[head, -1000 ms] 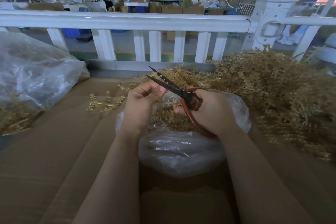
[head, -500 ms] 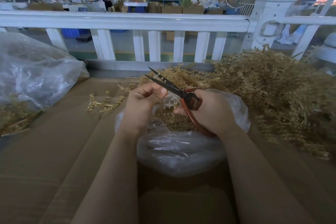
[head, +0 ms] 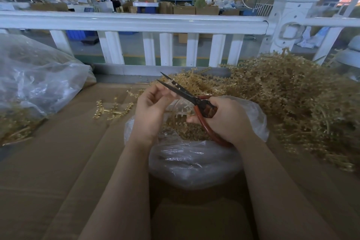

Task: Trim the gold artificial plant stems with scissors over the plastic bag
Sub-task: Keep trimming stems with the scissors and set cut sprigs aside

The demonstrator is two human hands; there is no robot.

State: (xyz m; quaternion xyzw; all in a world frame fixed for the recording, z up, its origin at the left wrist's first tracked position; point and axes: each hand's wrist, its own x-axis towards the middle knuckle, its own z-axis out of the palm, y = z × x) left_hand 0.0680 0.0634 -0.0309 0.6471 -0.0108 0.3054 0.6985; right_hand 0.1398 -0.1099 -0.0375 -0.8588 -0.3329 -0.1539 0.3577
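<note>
My right hand point(head: 228, 121) grips the red-handled scissors point(head: 194, 101), whose dark blades stand open and point up-left. My left hand point(head: 150, 111) pinches a small gold stem piece point(head: 176, 85) between the blades; most of the piece is hidden by my fingers. Both hands hover over a clear plastic bag point(head: 194, 160) that holds gold cuttings. A big heap of gold plant stems point(head: 292, 103) lies to the right on the cardboard.
A few loose gold sprigs point(head: 113, 109) lie left of my hands on the cardboard surface point(head: 58, 161). A large clear bag point(head: 35, 84) with more gold pieces sits at far left. A white railing point(head: 136, 21) runs across behind.
The hands and scissors have stayed nearly in place. My left hand's fingers have shifted slightly at the blades, lifting the small piece a little.
</note>
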